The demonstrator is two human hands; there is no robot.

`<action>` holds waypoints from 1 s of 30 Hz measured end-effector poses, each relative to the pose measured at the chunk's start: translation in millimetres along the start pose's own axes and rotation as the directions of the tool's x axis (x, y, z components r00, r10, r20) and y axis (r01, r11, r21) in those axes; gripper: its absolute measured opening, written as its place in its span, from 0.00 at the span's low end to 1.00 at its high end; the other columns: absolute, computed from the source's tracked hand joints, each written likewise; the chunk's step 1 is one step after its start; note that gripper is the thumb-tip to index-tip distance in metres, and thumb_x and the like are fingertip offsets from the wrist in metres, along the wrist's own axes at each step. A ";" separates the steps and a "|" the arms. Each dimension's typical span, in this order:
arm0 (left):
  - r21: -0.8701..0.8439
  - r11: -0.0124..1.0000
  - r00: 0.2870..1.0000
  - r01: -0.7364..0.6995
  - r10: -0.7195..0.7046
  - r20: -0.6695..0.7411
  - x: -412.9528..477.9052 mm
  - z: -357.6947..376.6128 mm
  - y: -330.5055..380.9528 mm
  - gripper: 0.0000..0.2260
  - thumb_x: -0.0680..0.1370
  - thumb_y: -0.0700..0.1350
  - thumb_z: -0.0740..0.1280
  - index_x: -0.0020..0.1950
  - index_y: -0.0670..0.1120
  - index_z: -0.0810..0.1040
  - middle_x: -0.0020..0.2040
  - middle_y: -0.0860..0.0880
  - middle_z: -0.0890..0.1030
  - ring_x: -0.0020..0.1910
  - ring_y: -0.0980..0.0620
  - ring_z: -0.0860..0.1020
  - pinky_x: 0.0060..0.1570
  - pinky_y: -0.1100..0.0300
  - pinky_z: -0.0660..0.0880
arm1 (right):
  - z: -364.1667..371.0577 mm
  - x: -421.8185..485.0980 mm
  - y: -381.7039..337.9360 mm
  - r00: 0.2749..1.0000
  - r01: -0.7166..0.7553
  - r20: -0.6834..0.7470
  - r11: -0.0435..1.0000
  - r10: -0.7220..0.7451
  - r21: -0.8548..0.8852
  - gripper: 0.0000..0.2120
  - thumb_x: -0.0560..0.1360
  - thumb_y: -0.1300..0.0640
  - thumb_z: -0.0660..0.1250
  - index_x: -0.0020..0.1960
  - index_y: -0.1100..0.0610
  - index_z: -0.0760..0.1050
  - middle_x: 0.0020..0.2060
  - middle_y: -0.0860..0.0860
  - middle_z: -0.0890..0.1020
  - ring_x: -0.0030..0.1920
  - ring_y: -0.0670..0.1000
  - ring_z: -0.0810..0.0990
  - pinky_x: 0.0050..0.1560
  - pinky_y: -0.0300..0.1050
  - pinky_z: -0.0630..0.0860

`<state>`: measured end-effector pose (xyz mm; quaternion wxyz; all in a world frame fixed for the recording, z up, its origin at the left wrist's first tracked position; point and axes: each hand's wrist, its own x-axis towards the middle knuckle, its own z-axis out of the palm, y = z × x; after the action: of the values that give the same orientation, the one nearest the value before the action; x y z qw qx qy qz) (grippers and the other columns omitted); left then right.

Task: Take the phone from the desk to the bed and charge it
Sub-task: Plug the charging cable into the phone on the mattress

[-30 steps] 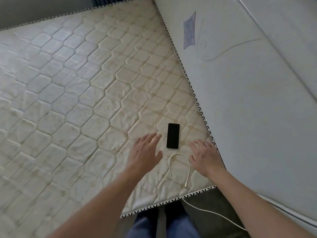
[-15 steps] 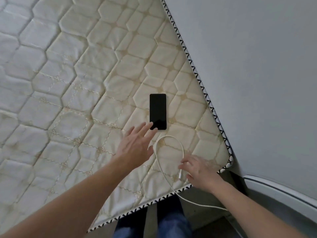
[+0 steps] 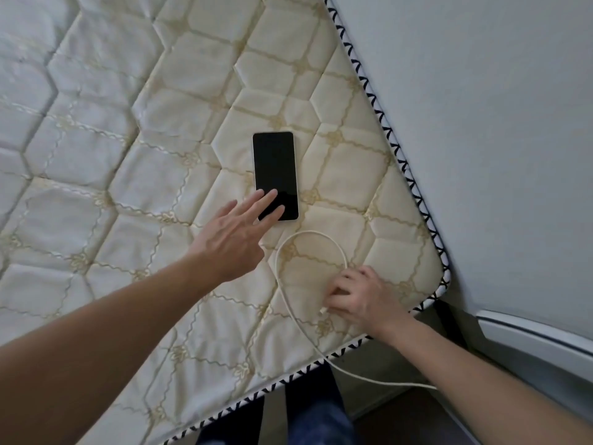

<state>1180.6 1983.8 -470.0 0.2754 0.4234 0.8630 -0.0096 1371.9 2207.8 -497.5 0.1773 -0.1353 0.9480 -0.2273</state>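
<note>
The phone (image 3: 275,176) lies flat and screen-up on the bare quilted mattress (image 3: 134,130), just above the middle of the frame, its dark screen blank and its long side running roughly up and down the picture. The left hand (image 3: 231,239) reaches in from the lower left with fingers spread and straight; two fingertips (image 3: 272,194) overlap the lower left part of the screen, though whether they press the glass or hover just over it cannot be told. Nothing is gripped in that hand.

Below the phone a white charging cable (image 3: 290,252) curls in a loop on the mattress — one end runs off the near edge toward the lower right, crossing the black-and-white piped border (image 3: 399,157). The other end comes round to the right hand (image 3: 362,297), at the lower right of centre, whose fingers are curled and pinched on the cable's plug (image 3: 324,310); the small tip shows just left of the fingertips.

The two hands are well apart, the cable loop between them. The plug sits below the phone and is not touching it. A pale wall (image 3: 481,123) fills the upper right of the frame, and dark trouser legs (image 3: 316,415) show at the bottom edge.
</note>
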 end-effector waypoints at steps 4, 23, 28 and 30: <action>0.004 1.000 1.000 -0.024 0.024 -0.014 13.2 -5.9 -3.9 0.32 0.79 0.48 0.57 0.81 0.53 0.48 0.82 0.49 0.43 0.81 0.50 0.43 0.78 0.48 0.52 | -14.4 10.1 -4.0 0.961 -0.115 -0.223 0.971 0.163 0.211 0.08 0.74 0.49 0.70 0.47 0.52 0.82 0.39 0.47 0.82 0.41 0.47 0.78 0.51 0.44 0.74; 0.193 0.980 0.999 -0.045 0.044 0.010 83.2 -26.6 -38.6 0.34 0.75 0.72 0.53 0.78 0.67 0.45 0.82 0.46 0.38 0.79 0.36 0.40 0.75 0.43 0.55 | -1.4 60.7 -47.9 0.754 -0.283 -0.429 0.836 0.497 0.470 0.04 0.71 0.59 0.74 0.45 0.57 0.83 0.37 0.49 0.83 0.37 0.48 0.81 0.37 0.48 0.81; 0.155 0.987 0.999 0.047 -0.046 -0.013 97.0 -43.4 -74.6 0.36 0.74 0.73 0.54 0.78 0.66 0.45 0.82 0.47 0.41 0.80 0.37 0.44 0.75 0.40 0.55 | -15.5 88.2 -44.0 0.842 -0.321 -0.401 0.932 0.362 0.167 0.07 0.74 0.53 0.69 0.41 0.55 0.82 0.41 0.49 0.77 0.43 0.52 0.75 0.44 0.47 0.76; 0.131 0.990 0.997 0.061 -0.054 -0.055 99.4 -50.3 -86.5 0.39 0.73 0.74 0.55 0.79 0.63 0.45 0.82 0.48 0.44 0.80 0.41 0.46 0.76 0.42 0.54 | -21.5 103.9 -45.3 0.831 -0.349 -0.429 0.933 0.353 0.091 0.06 0.74 0.52 0.70 0.41 0.54 0.82 0.39 0.49 0.76 0.42 0.53 0.74 0.42 0.47 0.73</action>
<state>1044.7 2013.0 -494.1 0.2241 0.4157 0.8792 -0.0639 1277.7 2142.1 -486.4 -0.0015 0.0966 0.9708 -0.2194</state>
